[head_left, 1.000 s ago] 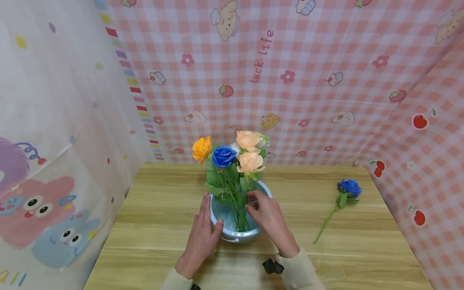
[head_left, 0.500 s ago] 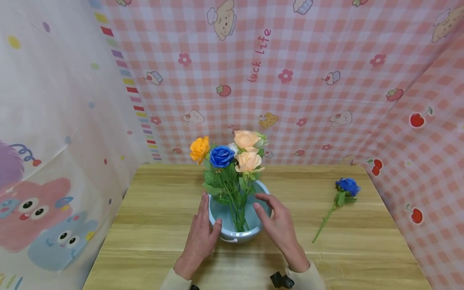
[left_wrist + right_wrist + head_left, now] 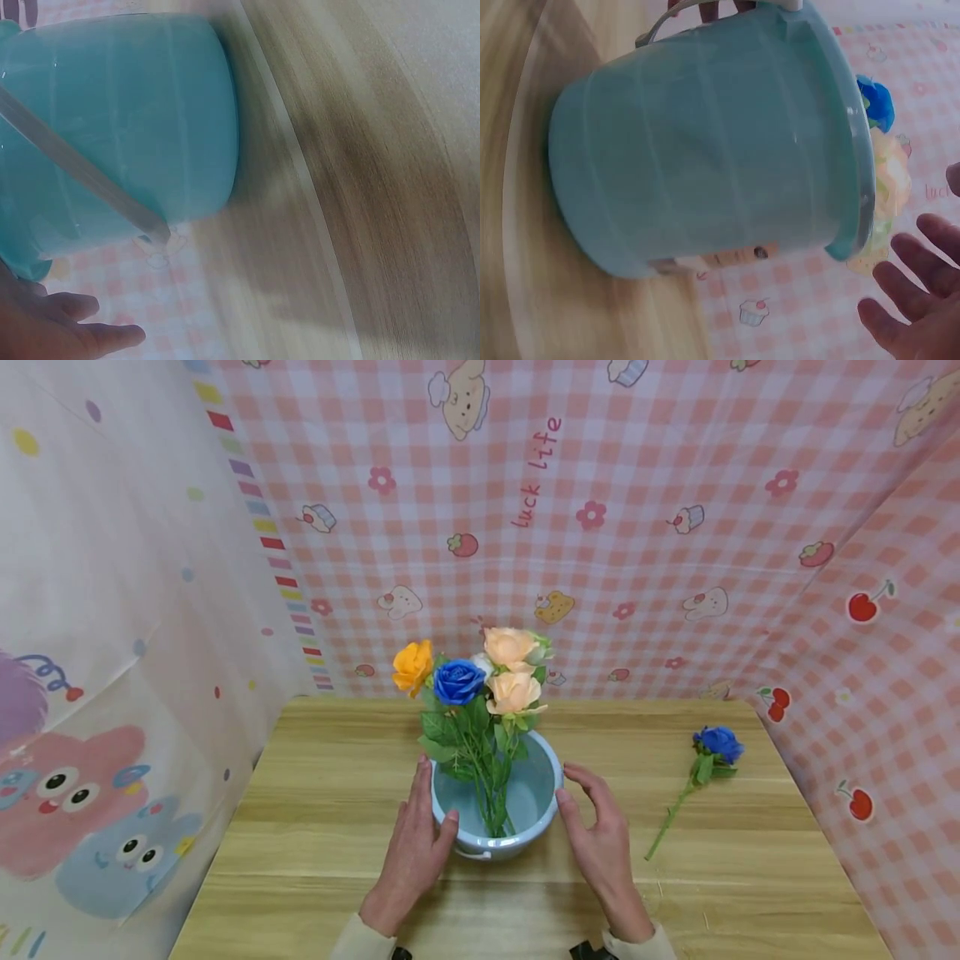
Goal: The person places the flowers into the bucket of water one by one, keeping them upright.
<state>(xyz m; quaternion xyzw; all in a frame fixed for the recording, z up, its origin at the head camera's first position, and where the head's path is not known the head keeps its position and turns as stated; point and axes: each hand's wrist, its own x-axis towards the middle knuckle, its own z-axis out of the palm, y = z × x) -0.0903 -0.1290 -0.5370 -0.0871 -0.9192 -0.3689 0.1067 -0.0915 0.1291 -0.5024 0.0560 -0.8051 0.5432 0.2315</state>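
A light blue bucket [image 3: 536, 781] stands upright on the table. Leaning in it are artificial roses: an orange rose [image 3: 413, 667], a blue rose [image 3: 459, 682], two peach roses [image 3: 514, 692], and a pale one mostly hidden behind them. My left hand [image 3: 411, 852] lies along the bucket's left side, fingers extended and thumb near the front rim. On the opposite side, my right hand [image 3: 602, 839] is spread beside the right rim, holding nothing; whether its fingertips touch cannot be told. In the right wrist view, the right fingers [image 3: 911, 289] spread apart near the rim.
Another blue rose [image 3: 718, 744] lies on the wooden table [image 3: 337, 793] at the right, its stem pointing toward the front. Thin scraps lie near its stem end. A pink checked cloth [image 3: 637, 527] hangs behind the table. The bucket's grey handle [image 3: 82, 169] hangs down its side.
My right hand has let go of the stems, moved right out of the bucket and spread its fingers beside the rim. The left hand has stayed at the left side.
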